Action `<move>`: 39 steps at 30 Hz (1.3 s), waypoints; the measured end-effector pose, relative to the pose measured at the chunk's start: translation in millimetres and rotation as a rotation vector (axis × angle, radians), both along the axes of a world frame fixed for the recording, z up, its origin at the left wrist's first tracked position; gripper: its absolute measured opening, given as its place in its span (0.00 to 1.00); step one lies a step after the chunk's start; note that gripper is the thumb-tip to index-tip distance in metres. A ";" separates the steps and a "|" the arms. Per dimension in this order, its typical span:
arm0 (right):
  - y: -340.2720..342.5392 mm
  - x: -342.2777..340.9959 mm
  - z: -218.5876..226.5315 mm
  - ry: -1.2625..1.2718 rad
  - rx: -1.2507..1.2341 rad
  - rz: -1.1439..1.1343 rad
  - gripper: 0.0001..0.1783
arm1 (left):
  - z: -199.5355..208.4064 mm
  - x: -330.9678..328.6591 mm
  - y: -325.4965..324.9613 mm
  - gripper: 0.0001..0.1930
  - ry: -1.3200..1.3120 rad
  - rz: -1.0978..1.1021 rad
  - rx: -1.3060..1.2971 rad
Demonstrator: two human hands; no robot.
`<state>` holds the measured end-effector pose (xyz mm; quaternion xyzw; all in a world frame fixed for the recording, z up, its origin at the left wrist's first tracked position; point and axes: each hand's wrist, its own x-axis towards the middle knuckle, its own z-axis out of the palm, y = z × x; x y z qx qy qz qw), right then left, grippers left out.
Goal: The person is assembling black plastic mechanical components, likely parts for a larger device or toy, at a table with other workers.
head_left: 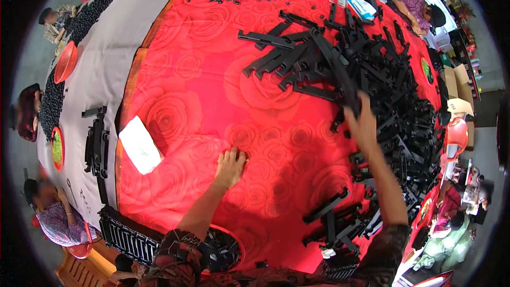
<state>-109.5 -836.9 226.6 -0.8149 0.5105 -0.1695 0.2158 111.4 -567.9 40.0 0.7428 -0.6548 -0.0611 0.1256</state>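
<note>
Observed the left hand (231,170) flat on the red desk cloth (186,74), fingers slightly apart, with nothing visible in grasp. Observed the right hand (364,127) apparently closed around the near end of a long black part (336,64), over the left edge of the loose pile (406,95). Judged only partly complete: found a neat row (130,238) at lower left and a small stack (96,146) on grey cloth (109,56), against far more left jumbled. Cannot confirm exact finger placement owing to blur. Noted the red-rimmed container (243,245) as partly hidden behind the left sleeve (182,248).
</note>
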 end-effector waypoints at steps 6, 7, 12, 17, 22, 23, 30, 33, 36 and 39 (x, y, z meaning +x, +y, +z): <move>-181.4 104.9 -53.9 0.302 -0.255 -0.073 0.22 | -11.1 -6.0 -0.5 0.20 0.019 -0.010 0.071; -192.5 120.2 -59.6 0.375 -0.281 -0.077 0.22 | -11.2 -5.3 -1.4 0.20 0.024 -0.012 0.067; -231.5 149.2 -102.6 0.502 -0.386 -0.123 0.20 | -12.3 -5.0 -3.3 0.20 0.040 -0.057 -0.025; -239.0 140.6 -104.2 0.561 -0.397 0.018 0.20 | -13.2 -2.9 -3.7 0.21 0.068 -0.059 0.011; -185.1 105.9 -63.5 0.851 -0.193 0.297 0.19 | -6.8 -1.8 -6.8 0.19 0.019 -0.050 0.002; -166.8 100.4 -56.5 0.863 -0.195 0.372 0.18 | -7.6 -0.6 -7.1 0.19 0.027 -0.050 -0.011; -57.4 26.6 -10.1 0.996 -0.008 0.566 0.18 | -9.8 -6.0 -6.3 0.20 0.089 -0.020 0.001; -31.3 33.1 22.5 1.182 0.246 0.713 0.18 | -13.8 -2.3 -2.3 0.20 0.072 -0.013 0.059; -48.6 66.4 38.2 1.005 0.086 0.691 0.21 | -14.6 0.3 1.6 0.21 0.000 -0.038 0.064; -123.3 123.9 20.9 0.716 -0.271 0.403 0.19 | -10.6 -2.4 -4.6 0.21 0.041 -0.056 -0.002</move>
